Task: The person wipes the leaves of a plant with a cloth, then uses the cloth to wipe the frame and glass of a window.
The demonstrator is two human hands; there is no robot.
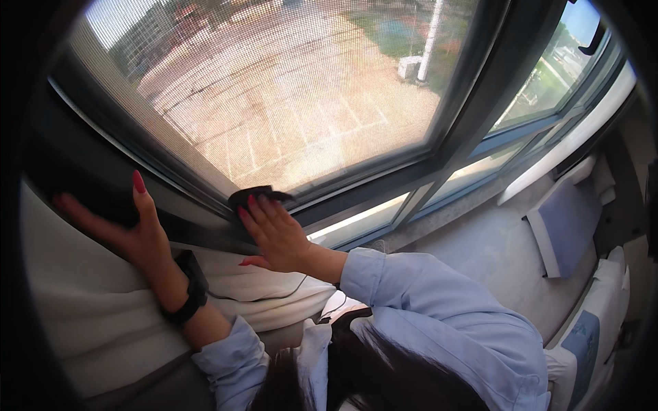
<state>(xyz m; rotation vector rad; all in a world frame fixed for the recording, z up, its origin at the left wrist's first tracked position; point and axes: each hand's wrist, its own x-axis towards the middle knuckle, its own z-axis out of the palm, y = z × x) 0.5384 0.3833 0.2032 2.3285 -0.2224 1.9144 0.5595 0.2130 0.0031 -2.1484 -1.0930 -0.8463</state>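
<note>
My right hand (275,236) presses a black cloth (252,197) against the lower corner of the window frame (360,182), its fingers lying flat over the fabric. Behind the frame is an insect screen (288,97) of fine mesh. Off to the left, my left hand (136,231) holds nothing; thumb and fingers are spread, and the fingertips are blurred by motion. It is beside the dark side part of the frame (77,149) and the cream curtain (67,287); whether it touches either I cannot tell. A black device is strapped around my left wrist.
A thin cable (257,299) crosses the curtain folds between my forearms. To the right, a stone sill (437,218) runs below more window panes. Farther right are a blue-and-white cushion (568,226) and a white pillow with a blue panel (581,334). Outside lies a paved yard.
</note>
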